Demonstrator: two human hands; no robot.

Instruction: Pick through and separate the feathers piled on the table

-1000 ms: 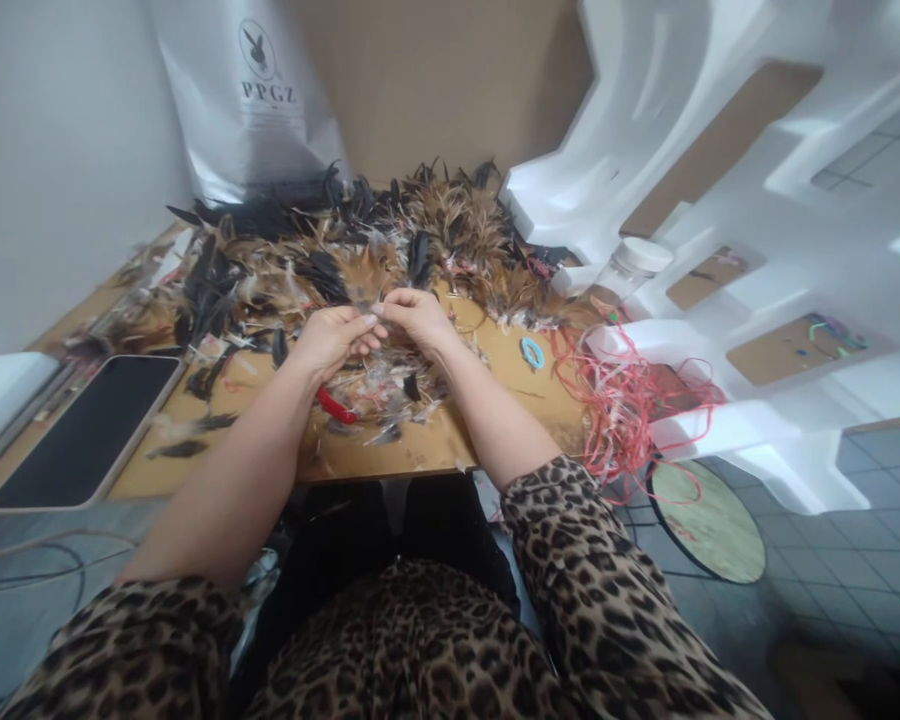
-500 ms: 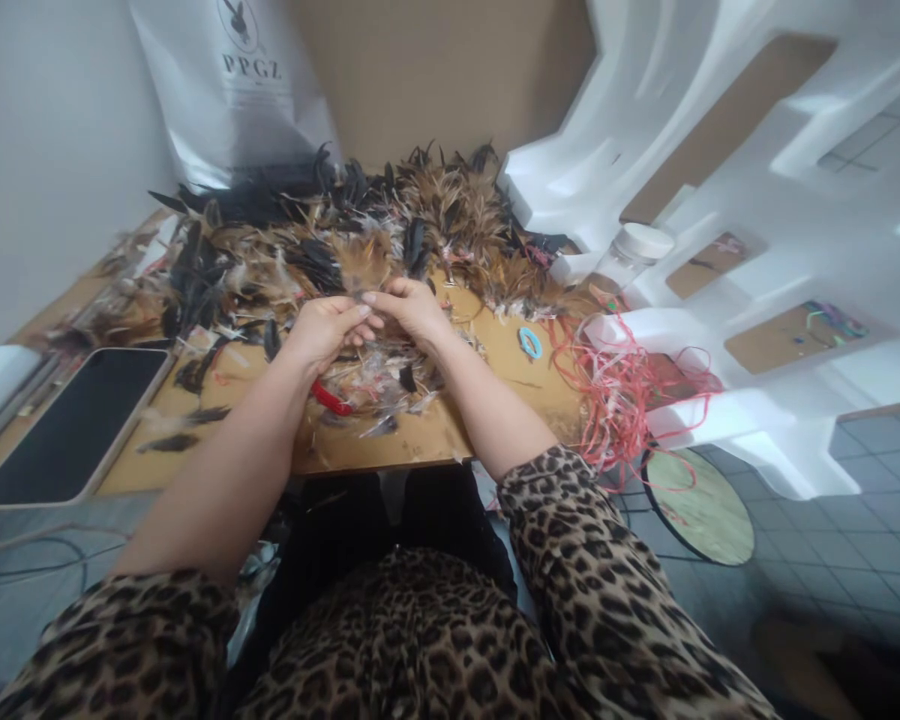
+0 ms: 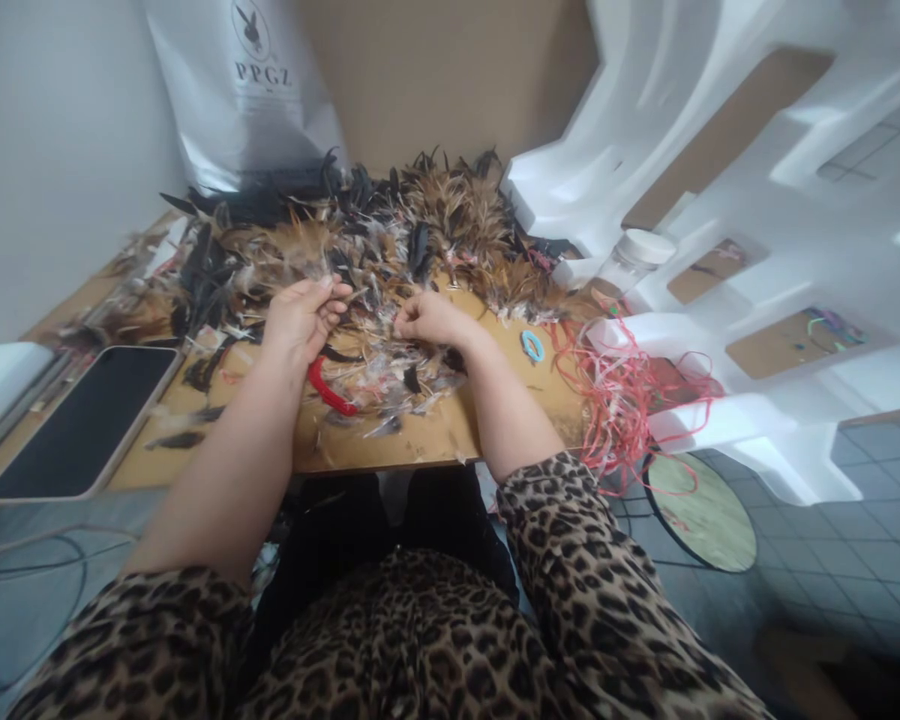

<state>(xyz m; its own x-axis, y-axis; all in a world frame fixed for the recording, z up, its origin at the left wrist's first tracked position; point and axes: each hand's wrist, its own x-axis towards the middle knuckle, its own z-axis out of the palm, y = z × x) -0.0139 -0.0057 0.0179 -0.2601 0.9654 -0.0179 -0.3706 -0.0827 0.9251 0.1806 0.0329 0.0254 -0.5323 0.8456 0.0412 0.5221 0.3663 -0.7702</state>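
Observation:
My left hand (image 3: 307, 318) is closed in a pinch at the front of the feather heap, with blurred brown feathers (image 3: 307, 256) rising from its fingertips. To its right, my right hand (image 3: 436, 320) has thumb and fingers pressed together, low over a patch of loose fluff and feather scraps (image 3: 379, 385). Whatever sits between those right fingertips is too small to make out. A red curved band (image 3: 331, 388) lies just below my left hand, partly hidden by the wrist. Behind both hands spread brown and black feathers (image 3: 461, 205).
A phone (image 3: 82, 425) lies at the table's left. On the right are a light-blue ring (image 3: 532, 346), tangled pink strings (image 3: 619, 400), a white-lidded jar (image 3: 634, 260) and a large white plastic piece (image 3: 720, 170). A printed white bag (image 3: 251, 110) stands at the back.
My hands, together on a small brown feather bunch before, have come apart. The left moved left with the feathers; the right dropped slightly towards the fluff. The view shifted a little.

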